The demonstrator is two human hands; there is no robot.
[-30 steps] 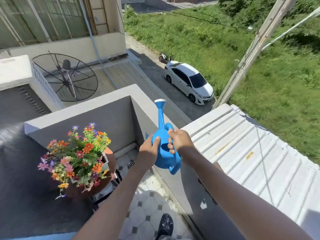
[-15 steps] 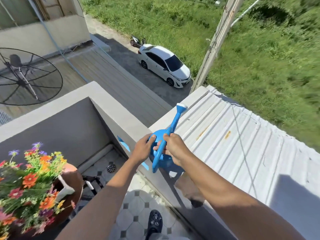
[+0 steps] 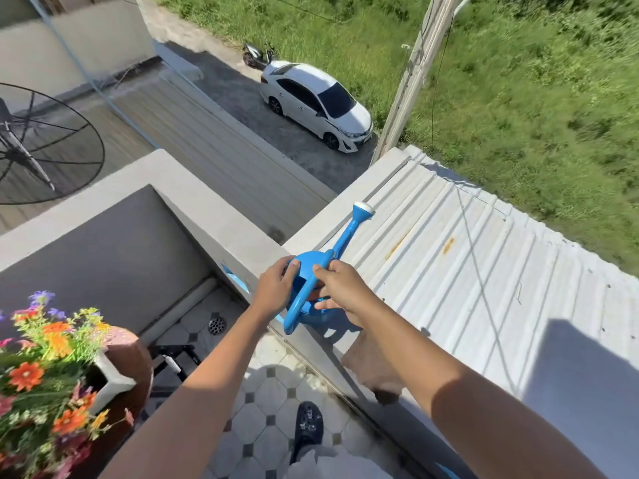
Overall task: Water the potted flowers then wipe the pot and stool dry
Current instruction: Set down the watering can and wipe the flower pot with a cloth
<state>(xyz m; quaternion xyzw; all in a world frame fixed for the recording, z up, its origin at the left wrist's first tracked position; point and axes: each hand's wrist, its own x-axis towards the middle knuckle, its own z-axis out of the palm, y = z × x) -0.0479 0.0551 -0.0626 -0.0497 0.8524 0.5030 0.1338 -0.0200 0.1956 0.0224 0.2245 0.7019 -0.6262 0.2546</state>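
Note:
A blue watering can (image 3: 313, 271) sits at the top of the grey balcony wall (image 3: 214, 216), its spout with a white rose pointing up and right over the metal roof. My left hand (image 3: 275, 290) grips the can's body on its left side. My right hand (image 3: 340, 293) grips the long blue handle and the right side of the can. At the lower left stand colourful flowers (image 3: 45, 368) in a white pot (image 3: 112, 383), resting on a round brown stool (image 3: 129, 354). No cloth is in view.
A corrugated metal roof (image 3: 466, 281) lies beyond the wall on the right. The tiled balcony floor (image 3: 266, 402) has a drain (image 3: 216, 324) in the corner and my dark shoe (image 3: 309, 426). A satellite dish (image 3: 45, 143) and a white car (image 3: 316, 103) lie far below.
Both hands carried the watering can right and down, away from the flowers, onto the wall's top. Its spout swung from upright to tilted right. My view turned right.

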